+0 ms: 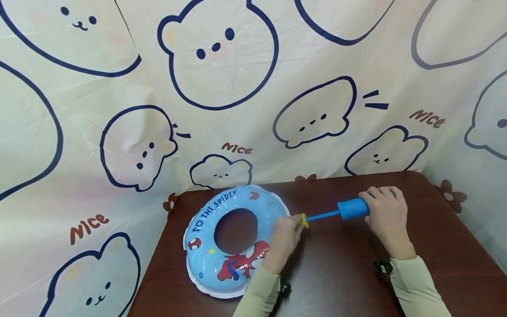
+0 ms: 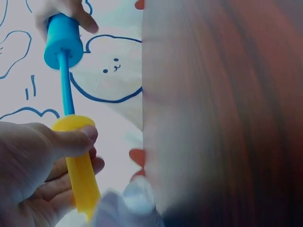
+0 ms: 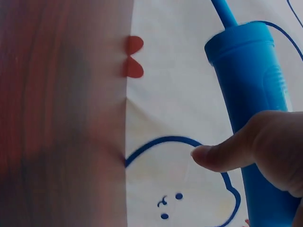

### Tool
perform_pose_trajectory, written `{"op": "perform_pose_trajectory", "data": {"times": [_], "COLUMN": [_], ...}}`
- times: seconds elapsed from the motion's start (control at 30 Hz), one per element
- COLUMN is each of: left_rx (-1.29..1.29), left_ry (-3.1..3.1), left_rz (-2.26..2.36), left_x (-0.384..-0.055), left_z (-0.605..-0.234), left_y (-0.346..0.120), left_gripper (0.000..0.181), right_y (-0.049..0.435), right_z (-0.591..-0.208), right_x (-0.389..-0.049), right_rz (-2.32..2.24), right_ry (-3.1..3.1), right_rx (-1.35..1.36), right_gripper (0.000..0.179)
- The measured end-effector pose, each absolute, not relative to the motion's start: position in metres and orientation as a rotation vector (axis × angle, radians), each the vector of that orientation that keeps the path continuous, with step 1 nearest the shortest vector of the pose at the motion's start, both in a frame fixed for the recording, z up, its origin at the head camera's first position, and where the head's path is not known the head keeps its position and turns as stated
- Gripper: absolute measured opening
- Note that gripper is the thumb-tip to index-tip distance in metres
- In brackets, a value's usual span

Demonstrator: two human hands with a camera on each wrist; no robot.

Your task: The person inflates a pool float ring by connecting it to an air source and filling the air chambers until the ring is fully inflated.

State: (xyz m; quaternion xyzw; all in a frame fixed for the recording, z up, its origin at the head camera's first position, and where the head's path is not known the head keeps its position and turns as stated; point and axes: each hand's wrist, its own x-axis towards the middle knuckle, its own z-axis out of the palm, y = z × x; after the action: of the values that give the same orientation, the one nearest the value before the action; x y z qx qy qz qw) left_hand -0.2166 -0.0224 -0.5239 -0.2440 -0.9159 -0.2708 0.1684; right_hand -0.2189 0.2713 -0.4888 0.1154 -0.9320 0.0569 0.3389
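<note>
A light blue inflatable swim ring (image 1: 203, 264), printed with a red cartoon figure and lettering, stands tilted on the left of the table. My left hand (image 1: 284, 242) is at its right side and grips the yellow end piece (image 2: 81, 175) of a hand pump, thumb on top. From that piece a thin blue rod (image 1: 322, 215) runs into the pump's blue barrel (image 1: 351, 209). Around the barrel's far part my right hand (image 1: 386, 215) is wrapped. In the left wrist view the yellow piece narrows downward, near blurred shiny plastic (image 2: 137, 196).
The dark brown wooden table (image 1: 332, 273) lies under both hands. Behind it hangs a pale curtain (image 1: 245, 123) printed with bear outlines, close along the table's back and sides. Dark wrist straps (image 1: 382, 267) sit at the sleeve cuffs.
</note>
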Motion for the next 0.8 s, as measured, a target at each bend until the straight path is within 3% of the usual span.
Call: {"op": "perform_pose_trajectory", "data": {"times": [0.23, 0.53, 0.8], "left_rx": [-0.720, -0.815, -0.813], "left_ry": [-2.603, -2.643, -2.635], "left_rz": [-0.699, -0.651, -0.692], "left_x": [-0.213, -0.213, -0.216], "left_z": [-0.525, -0.521, -0.520], "left_y": [-0.020, -0.024, -0.032], "left_gripper": [0.010, 0.006, 0.012], "right_y": [0.241, 0.204, 0.207], "right_z": [-0.502, -0.522, -0.522], "right_x": [-0.220, -0.215, -0.217], "right_rz": [0.048, 0.042, 0.097], "right_ry": [-2.458, -2.459, -2.494], "right_rx": [0.394, 0.465, 0.495], "right_gripper": [0.061, 0.052, 0.056]}}
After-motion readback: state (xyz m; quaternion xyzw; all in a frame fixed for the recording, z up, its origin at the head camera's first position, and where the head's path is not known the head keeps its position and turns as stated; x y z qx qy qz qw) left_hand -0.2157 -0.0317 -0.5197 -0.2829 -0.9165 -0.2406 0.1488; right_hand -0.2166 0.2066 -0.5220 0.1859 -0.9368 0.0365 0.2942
